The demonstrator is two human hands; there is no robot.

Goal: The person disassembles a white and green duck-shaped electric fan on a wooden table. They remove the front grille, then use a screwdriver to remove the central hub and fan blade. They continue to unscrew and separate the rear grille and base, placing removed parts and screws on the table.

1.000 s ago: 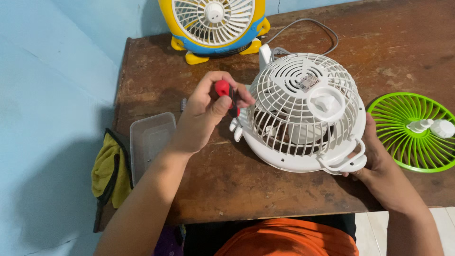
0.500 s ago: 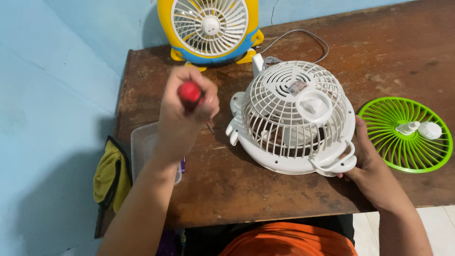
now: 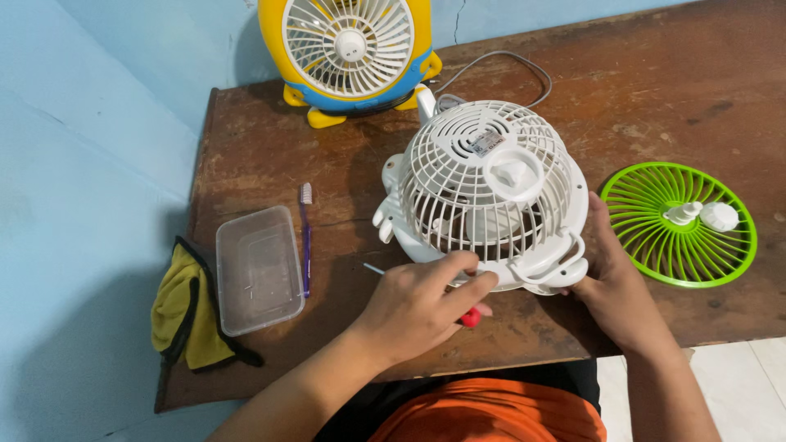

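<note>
A white fan housing (image 3: 483, 192) lies grille-up on the brown wooden table (image 3: 655, 98). My left hand (image 3: 422, 303) is at its near rim, closed around a red-handled screwdriver (image 3: 470, 317) whose thin metal shaft pokes out to the left along the tabletop. The fingertips of that hand touch the fan's lower edge. My right hand (image 3: 610, 282) grips the fan's right side beside its white carry handle (image 3: 557, 263).
A yellow and blue fan (image 3: 348, 49) stands at the table's back edge. A green grille (image 3: 678, 223) with two white knobs lies to the right. A clear plastic box (image 3: 258, 268), a purple toothbrush (image 3: 304, 237) and a yellow cloth (image 3: 184, 307) are at the left. A grey cable (image 3: 508, 59) runs behind the white fan.
My left hand has carried the screwdriver from above the fan's left side down to its near rim. The toothbrush and plastic box are now uncovered. My right hand has stayed on the fan.
</note>
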